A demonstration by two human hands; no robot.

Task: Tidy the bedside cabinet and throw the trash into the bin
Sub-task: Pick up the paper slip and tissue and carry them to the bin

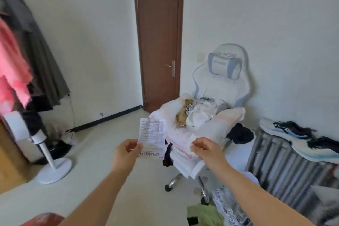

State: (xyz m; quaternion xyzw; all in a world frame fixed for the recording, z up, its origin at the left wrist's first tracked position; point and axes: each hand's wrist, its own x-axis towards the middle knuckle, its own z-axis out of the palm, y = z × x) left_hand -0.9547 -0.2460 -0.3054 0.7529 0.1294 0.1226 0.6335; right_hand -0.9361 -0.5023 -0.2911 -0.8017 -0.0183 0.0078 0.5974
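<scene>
My left hand (pixel 124 154) pinches the lower left edge of a printed white paper slip (pixel 151 132), held upright in front of me. My right hand (pixel 205 149) is closed around a small crumpled white piece, seemingly tissue (pixel 190 145), just right of the slip. Both arms reach forward over the pale floor. Neither the bedside cabinet nor a bin is in view.
A white swivel chair (pixel 227 82) piled with clothes stands straight ahead. A brown door (pixel 157 42) is behind it. A white fan stand (pixel 53 163) and hanging clothes (pixel 22 51) are on the left. A radiator (pixel 278 159) carrying sneakers (pixel 286 130) is on the right.
</scene>
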